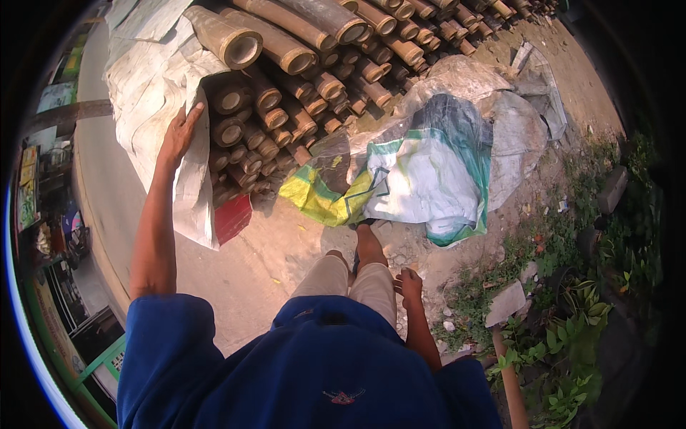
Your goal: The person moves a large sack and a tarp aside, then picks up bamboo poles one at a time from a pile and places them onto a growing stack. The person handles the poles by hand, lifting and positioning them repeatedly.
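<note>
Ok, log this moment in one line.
left grip: on white sheet, near edge | right grip: at side, nothing visible in it | bamboo: stacked, partly under white sheet | green-edged sheet: crumpled on ground

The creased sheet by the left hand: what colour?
Creased plastic-looking sheet: off-white, seen in the head view.

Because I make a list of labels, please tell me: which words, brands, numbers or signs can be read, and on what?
None is readable.
White sheet at the left hand: no legible print.
Coloured sheet: dark lines, no legible words.
Blue shirt: small emblem, no legible letters.
Yellow roadside panel: too small, blurred.
</note>
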Demonstrator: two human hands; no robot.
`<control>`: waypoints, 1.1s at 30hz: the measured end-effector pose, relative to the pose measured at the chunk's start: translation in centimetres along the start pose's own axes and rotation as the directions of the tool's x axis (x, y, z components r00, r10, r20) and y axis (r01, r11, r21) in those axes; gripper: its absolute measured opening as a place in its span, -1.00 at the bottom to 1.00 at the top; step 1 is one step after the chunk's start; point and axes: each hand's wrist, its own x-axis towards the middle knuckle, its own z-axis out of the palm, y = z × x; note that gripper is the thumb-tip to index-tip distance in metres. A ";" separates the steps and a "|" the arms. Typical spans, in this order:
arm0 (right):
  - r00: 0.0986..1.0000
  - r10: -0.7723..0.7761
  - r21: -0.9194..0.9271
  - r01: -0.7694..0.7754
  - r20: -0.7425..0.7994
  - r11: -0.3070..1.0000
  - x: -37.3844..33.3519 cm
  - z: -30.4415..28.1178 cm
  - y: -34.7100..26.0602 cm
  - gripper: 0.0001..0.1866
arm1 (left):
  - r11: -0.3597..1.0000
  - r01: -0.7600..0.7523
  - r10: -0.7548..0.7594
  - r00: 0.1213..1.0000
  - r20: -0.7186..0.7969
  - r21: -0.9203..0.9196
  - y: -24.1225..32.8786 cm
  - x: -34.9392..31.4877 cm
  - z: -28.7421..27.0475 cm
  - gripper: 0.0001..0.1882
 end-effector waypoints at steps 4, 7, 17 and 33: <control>0.993 -0.118 0.081 0.117 0.000 0.990 -0.1 -2.1 1.4 -0.52 | 0.975 -0.193 0.214 0.952 -0.217 0.113 1.0 -2.9 0.5 -0.11; 0.986 -0.158 0.052 0.161 -0.051 0.986 -1.3 -4.6 2.5 -0.53 | 0.971 -0.224 0.236 0.866 -0.441 0.080 0.1 -8.4 1.9 -0.12; 0.761 -0.588 -0.368 0.482 -0.274 0.795 -4.6 -14.1 5.3 -0.46 | 0.994 0.104 -0.104 0.994 -0.041 0.016 -7.7 -36.2 24.5 -0.12; 0.889 -0.429 -0.930 0.014 -0.157 0.368 1.0 -20.5 11.8 -0.36 | 0.908 0.054 -0.354 0.632 0.689 0.416 -4.9 -49.7 50.3 -0.29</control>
